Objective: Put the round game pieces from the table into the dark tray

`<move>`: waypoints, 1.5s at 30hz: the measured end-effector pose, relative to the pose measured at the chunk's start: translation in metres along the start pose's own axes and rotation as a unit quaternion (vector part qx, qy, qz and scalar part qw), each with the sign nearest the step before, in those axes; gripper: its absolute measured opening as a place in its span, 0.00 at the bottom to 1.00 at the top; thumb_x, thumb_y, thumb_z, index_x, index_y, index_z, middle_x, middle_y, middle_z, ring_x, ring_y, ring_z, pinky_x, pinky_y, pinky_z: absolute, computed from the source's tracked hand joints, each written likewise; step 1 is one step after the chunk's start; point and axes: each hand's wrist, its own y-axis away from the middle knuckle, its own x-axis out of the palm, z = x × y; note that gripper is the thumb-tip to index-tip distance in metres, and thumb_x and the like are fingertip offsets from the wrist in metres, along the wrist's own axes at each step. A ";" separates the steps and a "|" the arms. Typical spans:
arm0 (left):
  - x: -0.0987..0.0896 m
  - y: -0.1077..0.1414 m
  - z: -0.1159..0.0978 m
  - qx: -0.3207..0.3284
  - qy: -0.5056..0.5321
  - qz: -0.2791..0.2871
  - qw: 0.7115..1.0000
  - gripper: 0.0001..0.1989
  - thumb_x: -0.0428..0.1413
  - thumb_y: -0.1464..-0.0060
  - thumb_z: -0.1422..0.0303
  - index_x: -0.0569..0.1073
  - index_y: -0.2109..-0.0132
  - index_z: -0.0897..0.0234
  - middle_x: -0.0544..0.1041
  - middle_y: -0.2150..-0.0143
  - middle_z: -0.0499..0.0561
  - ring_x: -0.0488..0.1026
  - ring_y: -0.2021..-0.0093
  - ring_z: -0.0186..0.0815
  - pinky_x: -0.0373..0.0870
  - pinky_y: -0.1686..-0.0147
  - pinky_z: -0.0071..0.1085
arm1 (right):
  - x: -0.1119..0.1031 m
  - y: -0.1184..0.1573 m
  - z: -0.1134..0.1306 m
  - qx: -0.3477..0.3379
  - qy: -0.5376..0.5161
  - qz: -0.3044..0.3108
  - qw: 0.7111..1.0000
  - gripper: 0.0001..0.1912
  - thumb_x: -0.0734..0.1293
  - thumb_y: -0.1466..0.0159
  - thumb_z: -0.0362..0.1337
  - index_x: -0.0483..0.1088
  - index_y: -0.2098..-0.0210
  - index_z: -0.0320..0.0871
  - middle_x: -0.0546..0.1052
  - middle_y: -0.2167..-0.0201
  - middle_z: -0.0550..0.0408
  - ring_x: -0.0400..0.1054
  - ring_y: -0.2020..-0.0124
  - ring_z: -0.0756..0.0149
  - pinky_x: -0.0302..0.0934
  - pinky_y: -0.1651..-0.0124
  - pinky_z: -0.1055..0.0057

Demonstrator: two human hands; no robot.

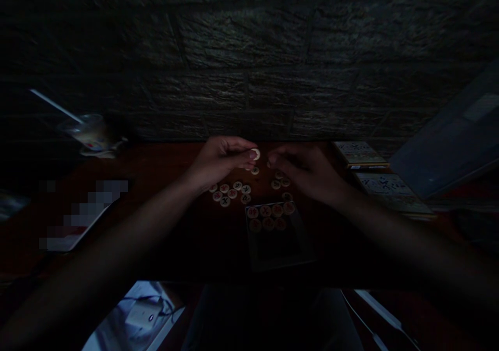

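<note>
Near the centre of the frame, left hand (224, 158): closed in a pinch, with a pale round piece (255, 154) gripped between thumb and fingers.
Right hand (300, 169): held just right of the piece, apart from it, with fingers curled; whether anything was gripped could not be told.
Loose pieces (232, 193): spread over the dark reddish table (156, 158), some grouped below the left hand and others beside the right hand; red or black characters were borne by several.
Shallow tray (280, 257): set at the lower centre, with tray pieces (265, 211) laid in a row of four and a row of three, marked in red.
Printed boxes (360, 153): two, placed at the right.
Cup (91, 132): stood at the left by the wall (241, 44), with a pale straw (54, 105) slanted out.
White device (142, 313): seen at the lower left, with a dark cable (167, 307) beside it.
</note>
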 end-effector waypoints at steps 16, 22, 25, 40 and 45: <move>0.035 0.032 0.036 -0.030 0.080 0.002 0.996 0.16 0.72 0.43 0.61 0.86 0.49 0.61 0.87 0.48 0.56 0.87 0.53 0.44 0.85 0.46 0.43 | 0.022 0.024 -0.025 0.106 -0.195 -0.025 0.975 0.18 0.77 0.35 0.52 0.83 0.63 0.43 0.83 0.69 0.55 0.71 0.76 0.71 0.65 0.73 0.74; 0.035 0.035 0.036 -0.035 0.127 0.007 0.991 0.11 0.71 0.42 0.67 0.87 0.52 0.58 0.88 0.51 0.53 0.87 0.55 0.40 0.86 0.50 0.37 | 0.021 0.024 -0.021 0.132 -0.219 -0.020 0.966 0.16 0.77 0.35 0.50 0.83 0.64 0.43 0.83 0.71 0.56 0.68 0.78 0.74 0.62 0.76 0.76; 0.038 0.035 0.034 -0.041 0.131 -0.002 0.990 0.10 0.72 0.42 0.67 0.88 0.52 0.58 0.88 0.52 0.52 0.87 0.57 0.40 0.87 0.51 0.36 | 0.020 0.024 -0.019 0.141 -0.232 -0.021 0.962 0.15 0.78 0.37 0.49 0.83 0.65 0.43 0.83 0.71 0.57 0.68 0.77 0.74 0.63 0.75 0.77; 0.039 0.040 0.029 -0.038 0.064 -0.011 0.997 0.11 0.72 0.44 0.66 0.87 0.53 0.61 0.89 0.56 0.52 0.88 0.60 0.41 0.87 0.55 0.35 | 0.022 0.026 -0.014 0.140 -0.210 -0.046 0.966 0.13 0.81 0.39 0.46 0.82 0.69 0.43 0.82 0.74 0.58 0.71 0.76 0.73 0.64 0.73 0.77; 0.043 0.041 0.026 -0.029 0.062 -0.016 0.998 0.09 0.71 0.44 0.68 0.87 0.55 0.60 0.89 0.60 0.51 0.88 0.62 0.40 0.87 0.58 0.33 | 0.022 0.028 -0.012 0.136 -0.198 -0.051 0.969 0.14 0.81 0.40 0.47 0.82 0.70 0.43 0.82 0.74 0.57 0.72 0.76 0.71 0.64 0.73 0.76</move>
